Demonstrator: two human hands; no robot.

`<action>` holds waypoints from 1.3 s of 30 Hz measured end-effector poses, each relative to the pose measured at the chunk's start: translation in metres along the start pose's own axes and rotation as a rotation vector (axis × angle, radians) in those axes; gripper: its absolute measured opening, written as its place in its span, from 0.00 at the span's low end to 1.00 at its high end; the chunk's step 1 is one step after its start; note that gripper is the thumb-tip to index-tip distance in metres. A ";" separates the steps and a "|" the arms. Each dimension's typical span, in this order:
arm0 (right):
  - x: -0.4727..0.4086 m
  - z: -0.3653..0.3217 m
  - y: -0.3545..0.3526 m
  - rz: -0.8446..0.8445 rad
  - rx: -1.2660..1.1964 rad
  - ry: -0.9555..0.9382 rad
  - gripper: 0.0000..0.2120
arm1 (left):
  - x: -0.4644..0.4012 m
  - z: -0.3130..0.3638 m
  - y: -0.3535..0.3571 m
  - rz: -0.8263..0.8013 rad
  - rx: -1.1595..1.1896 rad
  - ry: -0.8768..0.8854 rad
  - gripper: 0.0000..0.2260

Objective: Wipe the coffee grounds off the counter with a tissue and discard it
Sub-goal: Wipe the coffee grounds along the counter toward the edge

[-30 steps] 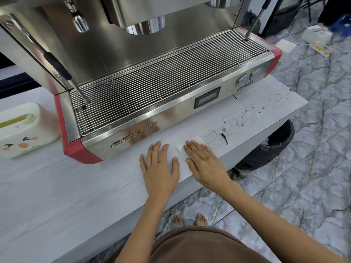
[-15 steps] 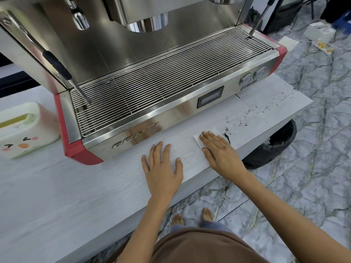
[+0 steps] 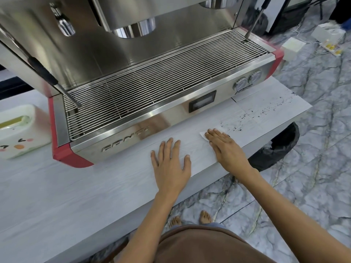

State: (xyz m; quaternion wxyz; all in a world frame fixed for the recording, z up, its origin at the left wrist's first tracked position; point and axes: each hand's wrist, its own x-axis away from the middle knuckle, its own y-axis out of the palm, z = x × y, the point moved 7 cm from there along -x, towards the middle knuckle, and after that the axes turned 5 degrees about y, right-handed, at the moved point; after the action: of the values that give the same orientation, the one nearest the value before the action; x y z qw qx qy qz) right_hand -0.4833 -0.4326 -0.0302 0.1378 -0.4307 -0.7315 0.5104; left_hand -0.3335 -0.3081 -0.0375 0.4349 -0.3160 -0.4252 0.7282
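Tissue: the white tissue (image 3: 204, 135) lies flat on the bench, in front of the machine's right half, mostly hidden under the right hand; only a thin pale corner shows past the fingertips, on their left.
Right hand: the right hand (image 3: 226, 149) lies palm down on the tissue, fingers straight and close together, pressing it to the bench.
Coffee grounds: the coffee grounds (image 3: 247, 120) are dark specks and smears scattered over the bench to the right of the tissue, thickest just beside the fingertips and thinning out toward the bench's far right corner.
Left hand: the left hand (image 3: 171, 164) rests flat on the bare bench just left of the right hand, fingers spread, holding nothing and apart from the tissue.
Bench: the bench (image 3: 76, 196) has a pale, whitish wood-grain top, with its front edge running under both wrists.
Espresso machine: the steel espresso machine (image 3: 152, 88) with red corners and a wire drip grate stands on the bench behind both hands.
Tissue box: a cream tissue box (image 3: 19, 130) with a cartoon face sits at the left, beside the machine.
Bin: a bin (image 3: 275, 149) lined with a black bag stands on the marble floor below the bench's right end.
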 end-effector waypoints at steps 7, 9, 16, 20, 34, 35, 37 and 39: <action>-0.010 -0.011 -0.015 0.151 -0.210 0.115 0.12 | -0.001 0.001 0.001 0.009 -0.034 0.001 0.25; -0.019 -0.027 -0.011 0.139 -0.218 0.068 0.12 | -0.001 0.001 0.001 0.015 -0.042 0.002 0.25; -0.034 -0.047 0.034 -0.033 -0.040 -0.028 0.17 | -0.001 0.001 0.002 0.023 -0.055 0.012 0.25; -0.036 -0.033 0.028 -0.004 0.040 0.028 0.17 | -0.001 0.000 0.001 0.031 -0.048 0.011 0.25; -0.001 -0.007 0.007 0.073 0.056 0.184 0.18 | -0.001 -0.001 0.001 0.032 -0.054 0.012 0.24; -0.001 -0.006 0.004 0.075 0.015 0.200 0.17 | -0.001 -0.001 0.001 0.029 -0.050 0.010 0.25; -0.003 -0.003 -0.005 0.079 -0.090 0.235 0.14 | -0.001 -0.001 0.001 0.028 -0.042 0.010 0.24; -0.005 -0.009 -0.010 0.075 -0.145 0.207 0.14 | -0.001 0.000 0.000 0.036 -0.035 0.013 0.24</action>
State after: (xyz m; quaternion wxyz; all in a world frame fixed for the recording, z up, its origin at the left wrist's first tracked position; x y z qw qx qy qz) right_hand -0.4797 -0.4325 -0.0163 0.1618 -0.5170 -0.7316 0.4139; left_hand -0.3328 -0.3094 -0.0378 0.4188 -0.3360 -0.4292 0.7263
